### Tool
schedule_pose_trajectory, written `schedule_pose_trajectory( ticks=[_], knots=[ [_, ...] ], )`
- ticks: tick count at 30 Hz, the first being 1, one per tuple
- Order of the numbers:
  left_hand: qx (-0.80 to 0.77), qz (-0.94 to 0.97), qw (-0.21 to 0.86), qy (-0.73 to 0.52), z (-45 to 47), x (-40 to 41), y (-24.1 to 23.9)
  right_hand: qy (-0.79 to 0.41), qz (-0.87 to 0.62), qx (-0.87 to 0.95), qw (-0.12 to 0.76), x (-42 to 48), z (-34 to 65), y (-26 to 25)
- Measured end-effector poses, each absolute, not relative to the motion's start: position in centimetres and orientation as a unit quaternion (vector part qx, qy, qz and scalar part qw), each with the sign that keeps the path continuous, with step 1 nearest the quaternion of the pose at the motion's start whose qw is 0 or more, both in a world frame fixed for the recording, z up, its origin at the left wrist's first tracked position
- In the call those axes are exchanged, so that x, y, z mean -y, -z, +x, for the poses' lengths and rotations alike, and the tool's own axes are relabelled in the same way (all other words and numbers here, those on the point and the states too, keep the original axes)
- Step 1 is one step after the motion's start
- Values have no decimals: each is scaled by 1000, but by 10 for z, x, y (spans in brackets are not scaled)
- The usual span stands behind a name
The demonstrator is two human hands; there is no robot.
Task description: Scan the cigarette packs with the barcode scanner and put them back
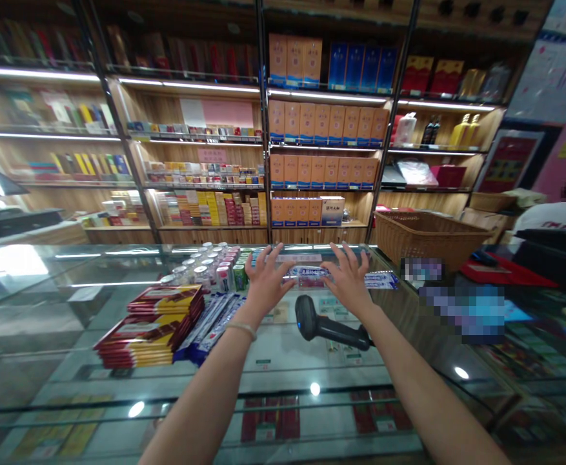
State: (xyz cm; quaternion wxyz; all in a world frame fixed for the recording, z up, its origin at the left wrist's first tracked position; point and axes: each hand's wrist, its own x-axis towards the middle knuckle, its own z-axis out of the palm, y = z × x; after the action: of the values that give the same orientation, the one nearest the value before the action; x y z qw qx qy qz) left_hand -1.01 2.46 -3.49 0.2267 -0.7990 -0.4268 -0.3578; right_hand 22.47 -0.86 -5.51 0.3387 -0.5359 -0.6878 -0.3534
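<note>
A long blue-and-white snack packet lies crosswise between my hands above the glass counter. My left hand has thumb and index finger at its left end, the other fingers stretched up and apart. At the right end, my right hand takes the same pose. Just below them rests a black barcode scanner, touched by neither hand. More blue-and-white packets lie right of my right hand. Left of my left forearm are a pile of blue packets and stacked red-and-yellow chocolate packs.
Several cans and clear-lidded jars stand behind the chocolate. A wicker basket sits at the back right, near a red mat. Lit shelves with orange boxes line the wall. A person is at the far right.
</note>
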Motion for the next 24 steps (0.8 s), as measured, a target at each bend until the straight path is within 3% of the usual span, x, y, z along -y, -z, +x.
schedule_pose_trajectory(
  ticks=[24],
  knots=[
    [432,-806,193,356,-8,-21,32,352,-521,702,335,9,221,54]
  ],
)
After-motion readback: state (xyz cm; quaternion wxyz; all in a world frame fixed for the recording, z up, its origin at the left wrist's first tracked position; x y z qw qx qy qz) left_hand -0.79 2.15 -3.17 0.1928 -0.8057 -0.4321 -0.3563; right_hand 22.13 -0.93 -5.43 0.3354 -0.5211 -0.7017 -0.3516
